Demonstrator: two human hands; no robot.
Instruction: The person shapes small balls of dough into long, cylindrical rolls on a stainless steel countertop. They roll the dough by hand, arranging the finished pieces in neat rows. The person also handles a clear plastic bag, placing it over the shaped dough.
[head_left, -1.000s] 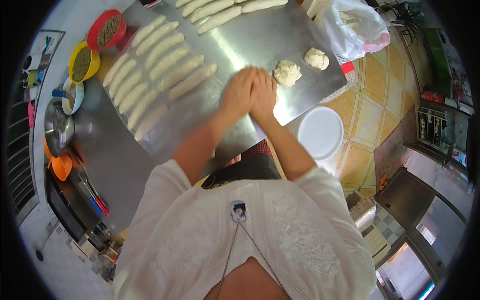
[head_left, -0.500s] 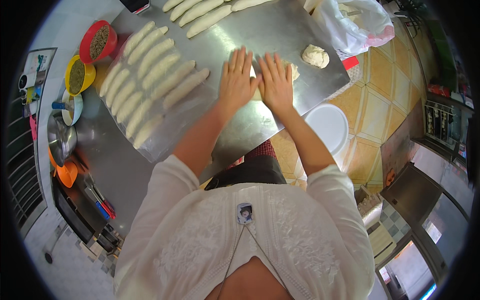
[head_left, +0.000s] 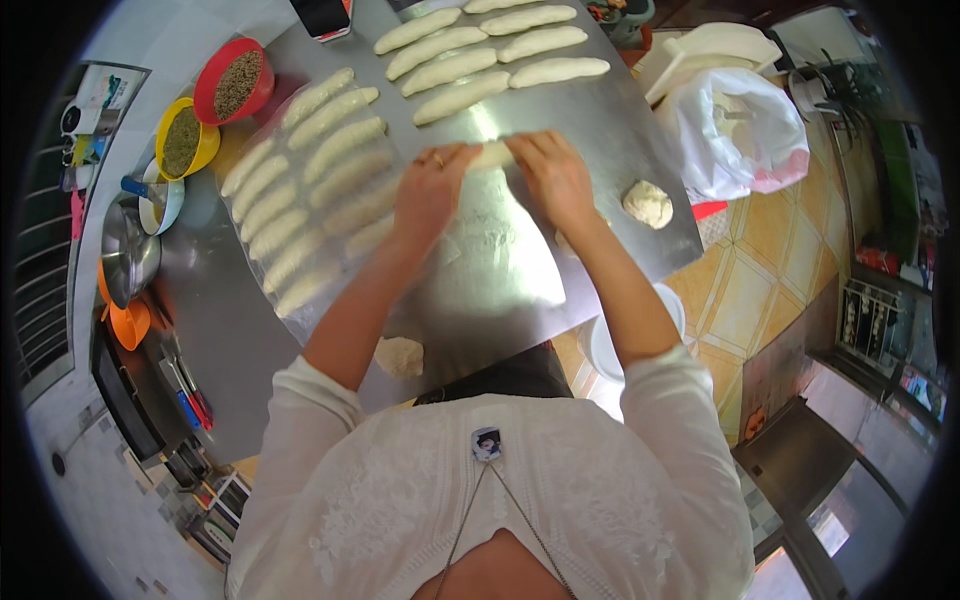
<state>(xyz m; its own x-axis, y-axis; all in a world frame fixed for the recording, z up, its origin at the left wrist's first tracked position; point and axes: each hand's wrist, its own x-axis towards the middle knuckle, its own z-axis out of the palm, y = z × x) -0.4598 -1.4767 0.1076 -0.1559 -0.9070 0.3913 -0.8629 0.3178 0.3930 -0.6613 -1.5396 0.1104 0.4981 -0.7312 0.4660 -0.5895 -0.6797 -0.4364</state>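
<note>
A short pale dough roll (head_left: pixel 490 156) lies crosswise on the steel table, mostly covered at both ends by my fingers. My left hand (head_left: pixel 434 190) curls round its left end, and my right hand (head_left: pixel 553 172) closes over the right one. Beyond them, several shaped dough logs (head_left: pixel 458 98) rest in rows. To the left, more logs (head_left: pixel 262 188) lie under a clear plastic sheet (head_left: pixel 375 270). A round dough ball (head_left: pixel 648 204) sits right of my right hand. Near the front edge, by my left forearm, is another dough piece (head_left: pixel 400 356). A small dough bit (head_left: pixel 566 243) is partly hidden by my right forearm.
Along the left stand a red bowl (head_left: pixel 262 92) of brown grains, a yellow bowl (head_left: pixel 210 146) of green bits and a steel bowl (head_left: pixel 130 250). A phone (head_left: pixel 322 15) lies at the far edge. Right of the table are a white plastic bag (head_left: pixel 705 150) and a white bucket (head_left: pixel 597 355).
Both hands, flat with fingers stretched before, have curled round the ends of the dough roll. They have moved farther across the table. The view has shifted and shows more of the far logs.
</note>
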